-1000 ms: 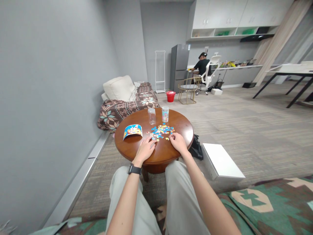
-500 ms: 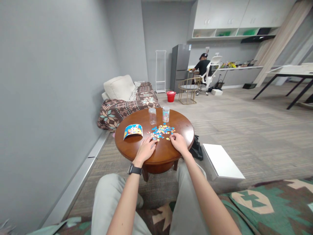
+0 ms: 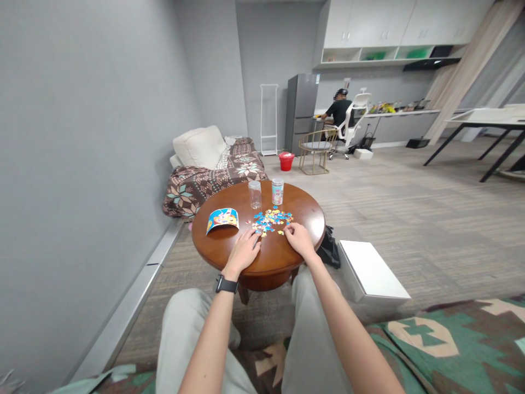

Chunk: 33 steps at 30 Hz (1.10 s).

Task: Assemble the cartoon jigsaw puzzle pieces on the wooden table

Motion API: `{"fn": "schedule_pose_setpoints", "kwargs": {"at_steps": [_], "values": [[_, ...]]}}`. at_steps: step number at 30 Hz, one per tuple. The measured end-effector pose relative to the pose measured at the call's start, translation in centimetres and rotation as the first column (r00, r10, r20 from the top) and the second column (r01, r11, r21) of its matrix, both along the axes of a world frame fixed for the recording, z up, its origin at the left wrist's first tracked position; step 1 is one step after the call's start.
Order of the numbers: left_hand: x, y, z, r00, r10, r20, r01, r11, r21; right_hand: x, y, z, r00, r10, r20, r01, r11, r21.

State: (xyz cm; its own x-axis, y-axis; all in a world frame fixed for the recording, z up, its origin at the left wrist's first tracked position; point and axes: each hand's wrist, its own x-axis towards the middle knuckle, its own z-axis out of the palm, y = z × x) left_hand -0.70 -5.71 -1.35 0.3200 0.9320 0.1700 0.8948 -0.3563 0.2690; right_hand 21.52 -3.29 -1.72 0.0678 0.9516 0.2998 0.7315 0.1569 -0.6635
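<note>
Loose jigsaw puzzle pieces (image 3: 271, 218), mostly blue, yellow and pink, lie heaped on the round brown table (image 3: 221, 253). At the near left edge of the heap, my left hand (image 3: 245, 250) rests palm down with its fingers stretched out. My right hand (image 3: 299, 238) is at the near right edge, fingers curled together; what they pinch, if anything, is hidden. A curved picture sheet (image 3: 223, 219) stands arched on the left. Behind the pieces are a clear jar (image 3: 255, 196) with a lid and a printed can (image 3: 278, 192).
A patterned sofa (image 3: 205, 180) adjoins the table's far left side. On the floor to the right are a white box (image 3: 372, 269) and a black bag (image 3: 329, 249). Further back stand a red bucket (image 3: 286, 161), a wire chair (image 3: 316, 146) and a seated person (image 3: 340, 111).
My knees have shifted slightly, and the view has moved a little. Both hands keep the same pose beside the pieces.
</note>
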Motion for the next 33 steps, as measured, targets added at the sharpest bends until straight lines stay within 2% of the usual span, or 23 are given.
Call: {"fn": "schedule_pose_setpoints", "kwargs": {"at_steps": [9, 19, 33], "values": [[-0.16, -0.06, -0.04, 0.999, -0.033, -0.006, 0.033, 0.999, 0.018, 0.02, -0.14, 0.01, 1.0, 0.008, 0.002, -0.008, 1.0, 0.012], [0.07, -0.25, 0.44, 1.0, -0.01, -0.027, 0.009, 0.999, -0.041, 0.02, -0.1, 0.02, 1.0, -0.001, -0.029, 0.001, 1.0, -0.016], [0.1, -0.25, 0.28, 1.0, 0.001, 0.009, 0.0, 1.0, -0.016, 0.18, 0.06, -0.43, 1.0, 0.005, -0.025, -0.004, 1.0, 0.012]]}}
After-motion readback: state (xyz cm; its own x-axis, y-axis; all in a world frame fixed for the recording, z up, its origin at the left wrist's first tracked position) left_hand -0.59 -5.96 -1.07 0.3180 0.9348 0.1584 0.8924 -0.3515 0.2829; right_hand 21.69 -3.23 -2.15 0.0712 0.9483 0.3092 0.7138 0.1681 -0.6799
